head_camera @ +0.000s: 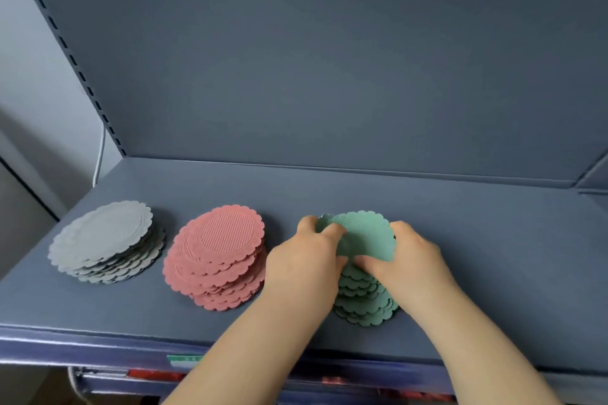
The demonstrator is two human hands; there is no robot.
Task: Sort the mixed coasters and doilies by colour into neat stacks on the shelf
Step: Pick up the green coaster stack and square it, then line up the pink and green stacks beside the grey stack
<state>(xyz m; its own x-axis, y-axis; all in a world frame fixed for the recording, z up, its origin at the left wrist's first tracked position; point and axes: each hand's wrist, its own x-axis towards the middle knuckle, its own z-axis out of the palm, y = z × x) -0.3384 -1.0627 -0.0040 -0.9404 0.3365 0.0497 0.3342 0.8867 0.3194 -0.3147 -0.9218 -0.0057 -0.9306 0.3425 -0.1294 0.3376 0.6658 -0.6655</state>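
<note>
Three stacks of scalloped round coasters stand in a row on the blue-grey shelf. The grey stack is at the left, the pink stack in the middle, the green stack at the right. My left hand grips the green stack's left side, fingers curled over the top coaster. My right hand grips its right side, thumb on the top coaster. Both hands hide parts of the green stack. All three stacks lean and are fanned a little.
The shelf's upright back panel rises behind the stacks. A slotted post runs up the left side. The shelf's front edge carries a label strip, and a lower shelf with red items shows beneath.
</note>
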